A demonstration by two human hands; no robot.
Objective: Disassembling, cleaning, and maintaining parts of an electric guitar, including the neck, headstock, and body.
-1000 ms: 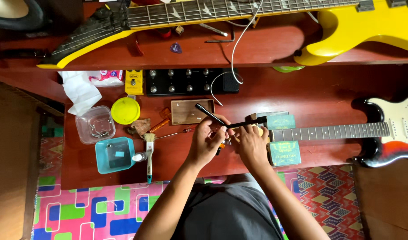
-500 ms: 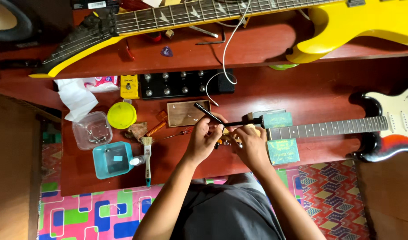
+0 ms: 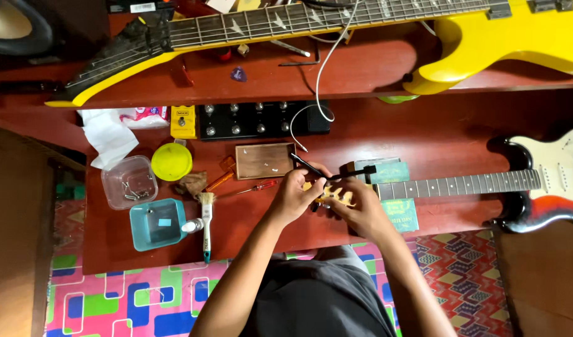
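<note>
Gripping a thin black tool, the left hand works at the pale guitar headstock, which the right hand clasps just beside it on the counter. Keeping that headstock pinned steady should matter most.

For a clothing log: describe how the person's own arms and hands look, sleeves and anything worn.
Both forearms are bare, with no sleeve in view. The left hand and right hand wear no gloves; no watch or bracelet shows. Rings cannot be told at this size. Dark grey clothing covers the lap below.
</note>
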